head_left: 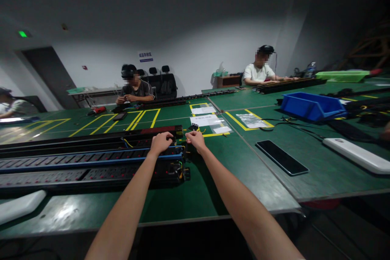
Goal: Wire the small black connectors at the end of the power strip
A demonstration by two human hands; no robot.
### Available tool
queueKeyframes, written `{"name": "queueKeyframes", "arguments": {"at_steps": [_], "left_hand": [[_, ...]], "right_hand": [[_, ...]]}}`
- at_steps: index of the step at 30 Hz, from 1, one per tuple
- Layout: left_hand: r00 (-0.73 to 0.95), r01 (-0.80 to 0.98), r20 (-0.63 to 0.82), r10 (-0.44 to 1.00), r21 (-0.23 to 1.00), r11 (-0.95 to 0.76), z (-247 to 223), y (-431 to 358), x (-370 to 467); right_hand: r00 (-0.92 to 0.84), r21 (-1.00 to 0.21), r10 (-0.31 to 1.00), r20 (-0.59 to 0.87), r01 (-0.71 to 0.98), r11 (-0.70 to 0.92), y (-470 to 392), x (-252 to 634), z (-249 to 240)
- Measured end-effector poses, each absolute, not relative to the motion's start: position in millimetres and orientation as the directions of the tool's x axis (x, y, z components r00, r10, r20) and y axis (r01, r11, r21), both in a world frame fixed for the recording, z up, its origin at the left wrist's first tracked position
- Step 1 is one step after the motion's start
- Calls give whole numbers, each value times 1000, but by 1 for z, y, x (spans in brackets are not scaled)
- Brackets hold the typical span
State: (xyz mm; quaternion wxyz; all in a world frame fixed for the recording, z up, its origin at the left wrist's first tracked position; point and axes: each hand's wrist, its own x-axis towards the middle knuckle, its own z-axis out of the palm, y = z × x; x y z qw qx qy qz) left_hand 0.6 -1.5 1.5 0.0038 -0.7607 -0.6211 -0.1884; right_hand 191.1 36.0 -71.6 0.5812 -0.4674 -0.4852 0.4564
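Observation:
Several long power strips (106, 155) lie side by side on the green table, their ends towards the middle. My left hand (161, 143) is closed over the end of one black strip, fingers curled down on it. Just right of that end, my right hand (196, 140) is closed in a pinch; what its fingertips hold is too small to make out. A small black bracket-like part (193, 127) shows just behind the right fingers. Thin coloured wires (182, 164) stick out at the end of the nearest strip. A yellow wire (127, 143) lies left of my left hand.
To the right are a dark phone (282, 157), a white power bank-like block (356, 154), black cables and a blue bin (312, 106). Paper sheets and a plastic bag (250, 121) lie ahead. Another white block (21, 208) is at near left. Co-workers sit across the table.

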Motion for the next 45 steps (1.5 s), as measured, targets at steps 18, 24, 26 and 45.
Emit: {"name": "queueKeyframes", "arguments": {"at_steps": [18,24,26,45], "left_hand": [[157,947,290,944,226,-227,1,0,0],[157,948,289,944,225,-227,1,0,0],[158,947,291,944,225,-228,1,0,0],[163,946,303,939,222,-236,0,0,0]], "right_hand": [[111,-983,983,147,-97,158,37,190,-72],[103,-984,986,134,-100,145,36,191,-71],[101,-983,986,136,-107,146,37,191,-71],[103,-986,986,132,-89,141,37,191,-72]]}}
